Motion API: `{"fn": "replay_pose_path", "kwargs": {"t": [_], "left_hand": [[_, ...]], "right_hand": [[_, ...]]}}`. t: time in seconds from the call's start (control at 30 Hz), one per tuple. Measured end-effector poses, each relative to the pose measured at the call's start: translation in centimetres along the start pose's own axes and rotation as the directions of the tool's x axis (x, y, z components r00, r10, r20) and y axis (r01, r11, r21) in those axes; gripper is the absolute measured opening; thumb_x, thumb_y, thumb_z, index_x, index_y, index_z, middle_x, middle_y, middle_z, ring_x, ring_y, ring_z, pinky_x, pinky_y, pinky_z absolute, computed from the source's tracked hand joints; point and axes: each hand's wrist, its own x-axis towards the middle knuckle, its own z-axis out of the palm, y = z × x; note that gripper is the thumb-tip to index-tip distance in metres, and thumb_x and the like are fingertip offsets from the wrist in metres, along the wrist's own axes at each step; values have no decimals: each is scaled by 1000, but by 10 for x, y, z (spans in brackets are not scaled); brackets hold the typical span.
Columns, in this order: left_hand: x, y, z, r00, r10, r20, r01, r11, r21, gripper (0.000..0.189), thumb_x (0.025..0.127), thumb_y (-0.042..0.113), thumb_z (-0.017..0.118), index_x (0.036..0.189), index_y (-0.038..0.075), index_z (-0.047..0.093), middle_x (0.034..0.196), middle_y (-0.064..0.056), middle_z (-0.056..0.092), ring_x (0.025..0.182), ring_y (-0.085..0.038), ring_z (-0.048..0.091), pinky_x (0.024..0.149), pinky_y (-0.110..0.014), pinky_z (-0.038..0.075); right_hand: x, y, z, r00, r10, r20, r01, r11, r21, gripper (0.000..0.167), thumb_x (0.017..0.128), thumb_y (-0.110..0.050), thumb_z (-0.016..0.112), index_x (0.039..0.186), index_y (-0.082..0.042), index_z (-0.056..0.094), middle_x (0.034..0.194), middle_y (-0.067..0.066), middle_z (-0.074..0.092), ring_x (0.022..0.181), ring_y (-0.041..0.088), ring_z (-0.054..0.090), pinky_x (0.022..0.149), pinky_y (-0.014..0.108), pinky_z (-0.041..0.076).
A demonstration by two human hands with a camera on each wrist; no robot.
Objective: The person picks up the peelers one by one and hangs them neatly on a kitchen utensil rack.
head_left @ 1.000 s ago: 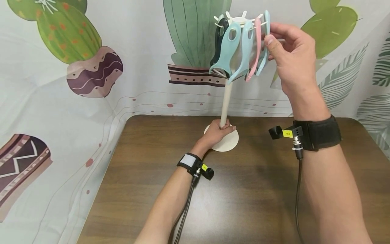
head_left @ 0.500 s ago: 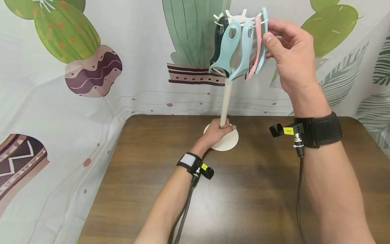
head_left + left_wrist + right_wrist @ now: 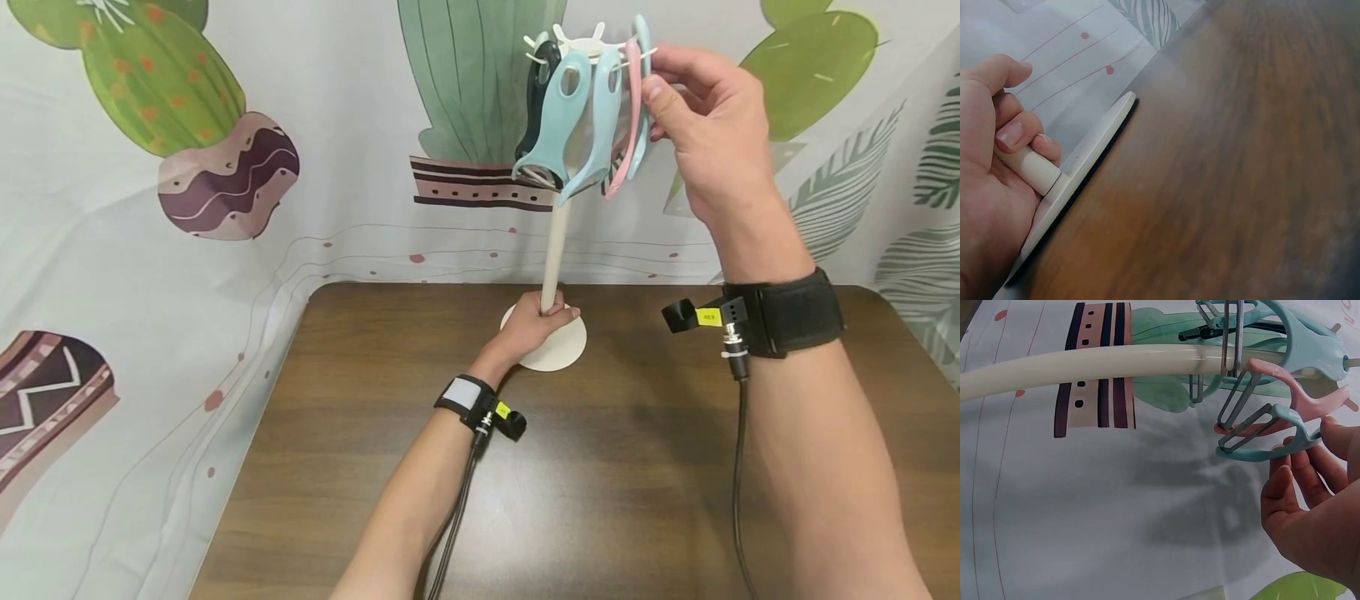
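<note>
My right hand (image 3: 720, 142) pinches a light blue Y-shaped peeler (image 3: 1302, 444) between thumb and fingers, at the right side of a white rack (image 3: 588, 48). The peeler's upper end is by one of the rack's prongs; whether it is fully seated I cannot tell. Right beside it hangs a pink peeler (image 3: 633, 83). Further left hang another light blue peeler (image 3: 603, 117), a teal one (image 3: 558, 117) and a black one (image 3: 534, 108). Low on the stand's cream pole (image 3: 556, 242), my left hand (image 3: 527, 327) grips it just above the round base (image 3: 1088, 150).
The stand is upright near the back edge of a brown wooden table (image 3: 637, 467). Behind it hangs a white cloth (image 3: 352, 167) printed with cacti. Black wrist straps (image 3: 783, 315) with cables are on both forearms.
My right hand has shifted slightly left and up, bringing the light blue peeler closer to the pink one. The left hand keeps its grip on the pole.
</note>
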Motion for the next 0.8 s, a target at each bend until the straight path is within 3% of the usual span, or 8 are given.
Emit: {"fn": "replay_pose_path", "kwargs": {"t": [0.57,0.8], "left_hand": [[-1,1,0,1000,16,11,-16,1000,-27,44,90,28,67,63,13,36,59,4,29,58,-12,32,55,-27,30],[-1,-1,0,1000,10,13,-10,1000,-24,45,90,29,68,63,13,36,59,4,29,58,-12,32,55,-26,29]], "right_hand": [[-3,5,2,999,34,-2,-34,999,11,25,87,-9,69,111,-2,70,102,8,65,81,15,54,68,22,45],[-5,9,1,1000,30,9,-30,999,16,26,87,-11,69,112,-1,70,98,9,65,85,19,61,65,23,45]]}}
